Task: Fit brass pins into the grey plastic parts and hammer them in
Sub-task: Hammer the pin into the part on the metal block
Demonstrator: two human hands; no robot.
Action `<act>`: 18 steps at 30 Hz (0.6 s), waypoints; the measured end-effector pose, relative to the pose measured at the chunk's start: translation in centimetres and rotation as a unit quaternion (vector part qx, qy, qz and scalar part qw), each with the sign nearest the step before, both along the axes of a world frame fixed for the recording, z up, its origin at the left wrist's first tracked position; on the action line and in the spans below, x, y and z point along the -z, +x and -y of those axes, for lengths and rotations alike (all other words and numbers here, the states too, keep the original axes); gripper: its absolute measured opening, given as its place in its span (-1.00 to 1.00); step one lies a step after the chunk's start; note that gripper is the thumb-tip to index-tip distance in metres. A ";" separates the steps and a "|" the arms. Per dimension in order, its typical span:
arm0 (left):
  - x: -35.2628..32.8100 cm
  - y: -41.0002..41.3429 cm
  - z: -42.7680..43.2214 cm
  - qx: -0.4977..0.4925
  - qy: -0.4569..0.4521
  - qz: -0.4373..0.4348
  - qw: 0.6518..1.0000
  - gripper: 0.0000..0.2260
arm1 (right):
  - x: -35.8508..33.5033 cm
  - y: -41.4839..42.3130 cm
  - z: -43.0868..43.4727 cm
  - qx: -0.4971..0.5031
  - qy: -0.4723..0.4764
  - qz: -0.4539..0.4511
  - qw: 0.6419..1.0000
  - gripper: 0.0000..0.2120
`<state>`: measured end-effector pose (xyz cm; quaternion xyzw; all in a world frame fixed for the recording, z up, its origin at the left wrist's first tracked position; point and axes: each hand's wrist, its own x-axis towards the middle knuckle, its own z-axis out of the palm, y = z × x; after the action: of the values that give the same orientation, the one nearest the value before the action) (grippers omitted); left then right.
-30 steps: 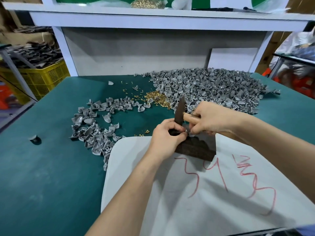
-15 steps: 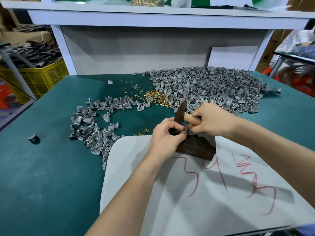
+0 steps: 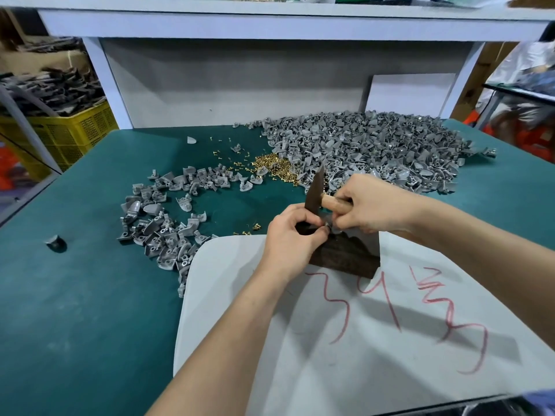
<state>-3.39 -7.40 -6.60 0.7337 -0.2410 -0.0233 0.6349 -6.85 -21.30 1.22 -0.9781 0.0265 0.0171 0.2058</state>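
My left hand [image 3: 292, 235] pinches a small grey plastic part [image 3: 329, 228] on top of a dark wooden block [image 3: 345, 256]. My right hand [image 3: 372, 205] grips the wooden handle of a small hammer [image 3: 315, 190], its dark head pointing up, and its fingertips also touch the part. A heap of brass pins [image 3: 273, 166] lies behind on the green table. A large pile of grey parts [image 3: 375, 145] fills the back right. A smaller scatter of grey parts [image 3: 162, 217] curves along the left.
The block stands on a white board [image 3: 330, 340] with red scribbles, lying on the green table [image 3: 75, 295]. A lone grey part [image 3: 56, 243] lies far left. A yellow crate [image 3: 60, 133] stands beyond the table's left edge. A white shelf [image 3: 270, 22] spans overhead.
Both hands stay at the block, and their fingers shift slightly around the part. The hammer head stays upright.
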 end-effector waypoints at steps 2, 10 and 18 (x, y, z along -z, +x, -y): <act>0.0 -0.1 0.0 0.002 -0.004 0.001 1.000 -0.91 | -0.2 -0.4 0.1 0.009 0.032 -0.016 0.999 -0.87; 0.3 0.2 0.0 0.014 0.027 0.017 0.999 -0.83 | -2.1 -2.7 0.9 0.125 0.199 0.033 0.972 -0.72; 0.3 0.0 0.0 0.022 0.044 0.044 0.998 -0.81 | -0.6 -4.6 -1.0 0.125 -0.001 0.006 0.992 -0.62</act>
<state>-3.36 -7.40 -6.90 0.7556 -0.2834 -0.0161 0.5903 -11.43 -20.29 1.78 -0.9673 0.1477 -0.0152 0.2058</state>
